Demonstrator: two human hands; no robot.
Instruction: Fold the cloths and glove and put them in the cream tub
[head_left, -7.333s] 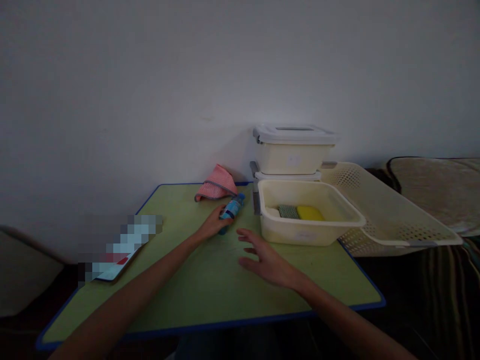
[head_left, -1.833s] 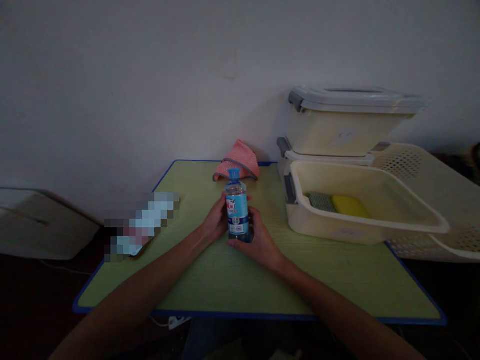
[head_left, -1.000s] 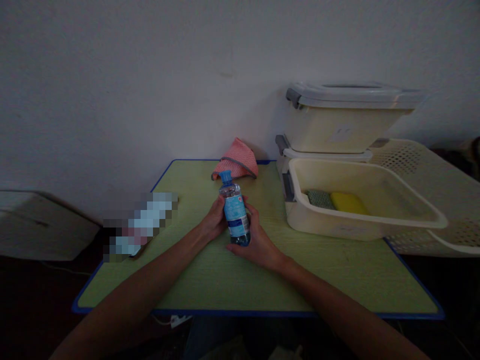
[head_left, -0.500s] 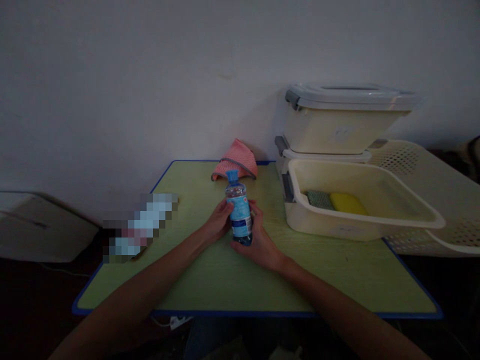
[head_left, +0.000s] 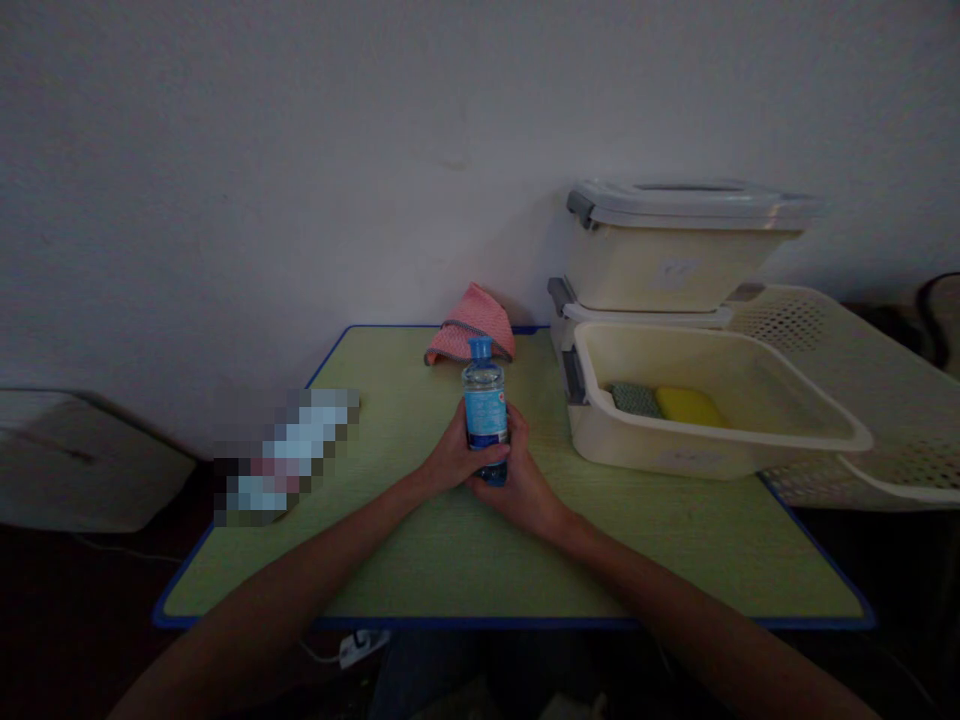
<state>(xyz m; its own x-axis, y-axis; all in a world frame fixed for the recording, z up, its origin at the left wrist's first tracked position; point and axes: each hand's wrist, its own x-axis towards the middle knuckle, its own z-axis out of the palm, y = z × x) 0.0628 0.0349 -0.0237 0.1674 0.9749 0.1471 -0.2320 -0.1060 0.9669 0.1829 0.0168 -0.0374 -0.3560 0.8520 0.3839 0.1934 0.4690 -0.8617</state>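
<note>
Both of my hands are closed around a clear plastic bottle (head_left: pixel 486 410) with a blue cap and a light-blue label, held nearly upright over the middle of the table. My left hand (head_left: pixel 454 455) grips its left side, the thumb laid across the lower front. On the right side and near the base, my right hand (head_left: pixel 521 485) wraps round it. The fingers behind the bottle are hidden. Beyond the bottle, a pink cloth (head_left: pixel 476 315) with dark edging stands bunched against the wall.
The green table (head_left: pixel 397 400) has a blue edge. At right, an open cream bin (head_left: pixel 645 455) holds a green scouring pad (head_left: pixel 636 399) and a yellow sponge (head_left: pixel 688 407). Lidded boxes (head_left: pixel 652 265) are stacked behind, beside a perforated basket (head_left: pixel 907 410). A pixelated object (head_left: pixel 300 450) lies at left.
The bottle has shifted slightly right and come more upright. My left hand has slid down it, its thumb now across the lower label.
</note>
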